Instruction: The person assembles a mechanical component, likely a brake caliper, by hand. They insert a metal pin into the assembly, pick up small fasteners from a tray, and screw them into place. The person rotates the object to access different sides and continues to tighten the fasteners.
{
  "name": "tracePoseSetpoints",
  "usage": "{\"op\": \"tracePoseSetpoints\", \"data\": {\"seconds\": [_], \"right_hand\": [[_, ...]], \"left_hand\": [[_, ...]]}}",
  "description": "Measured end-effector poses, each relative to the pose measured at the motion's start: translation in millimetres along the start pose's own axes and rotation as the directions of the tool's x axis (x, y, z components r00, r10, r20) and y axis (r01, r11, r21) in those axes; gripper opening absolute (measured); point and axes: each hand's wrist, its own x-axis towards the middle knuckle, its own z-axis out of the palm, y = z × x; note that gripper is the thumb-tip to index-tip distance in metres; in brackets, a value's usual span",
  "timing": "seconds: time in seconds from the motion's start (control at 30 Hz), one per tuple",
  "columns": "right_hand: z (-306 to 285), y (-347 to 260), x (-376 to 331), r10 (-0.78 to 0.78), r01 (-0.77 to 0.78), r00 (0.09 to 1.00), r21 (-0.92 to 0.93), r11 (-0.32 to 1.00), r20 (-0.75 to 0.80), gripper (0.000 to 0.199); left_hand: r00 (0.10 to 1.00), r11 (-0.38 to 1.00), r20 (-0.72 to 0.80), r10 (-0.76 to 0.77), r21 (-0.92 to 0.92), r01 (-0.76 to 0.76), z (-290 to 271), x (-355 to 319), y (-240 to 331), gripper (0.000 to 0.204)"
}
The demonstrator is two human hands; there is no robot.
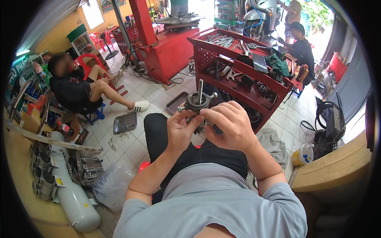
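In front of my lap is a ring-shaped metal part (193,100) with bolts sticking out at its sides and a slim steel rod (200,90) rising through its middle. My left hand (180,129) is closed round it from below, thumb and fingers pinching its underside. Bent toward the part from the right, my right hand (232,123) has its fingertips against the lower edge of the ring. The fingers of both hands hide most of the part's lower portion.
Ahead stands a red tool cart (238,61) with wrenches and loose parts. Metal trays (125,123) lie on the tiled floor. A seated person (75,83) is at the left, another (301,49) at the far right. A pale grey cylinder (75,198) and a yellow-white bucket (303,154) flank me.
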Motion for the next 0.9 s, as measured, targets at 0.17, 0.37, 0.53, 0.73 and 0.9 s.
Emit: {"op": "tracePoseSetpoints", "data": {"seconds": [0.17, 0.37, 0.53, 0.73, 0.9], "right_hand": [[0.0, 4.4, -11.0, 0.034, -0.029, 0.997, -0.078, 0.996, 0.062, 0.03], [0.5, 3.9, -1.9, -0.005, 0.005, 1.0, -0.064, 0.998, 0.005, 0.026], [-0.1, 2.1, -7.7, 0.053, -0.049, 0.997, -0.086, 0.995, 0.047, 0.027], [-0.8, 2.2, -1.7, 0.009, -0.01, 1.0, -0.051, 0.999, -0.024, 0.023], [-4.1, 5.1, -11.0, 0.05, -0.04, 0.996, -0.116, 0.992, 0.078, 0.025]], "left_hand": [[1.0, 0.999, 0.003, -0.013, -0.031, 0.013, -1.8, 0.1, -0.5, 0.013], [0.999, 0.999, -0.001, 0.036, -0.023, -0.036, 0.0, 0.3, -2.5, 0.011], [1.0, 0.999, -0.011, -0.016, -0.034, 0.015, -1.2, -1.3, -1.0, 0.011], [1.0, 1.0, -0.012, 0.015, -0.027, -0.016, 2.0, 0.6, -0.6, 0.011], [1.0, 0.998, 0.003, -0.021, -0.055, 0.022, -0.1, -1.5, 1.1, 0.011]]}}
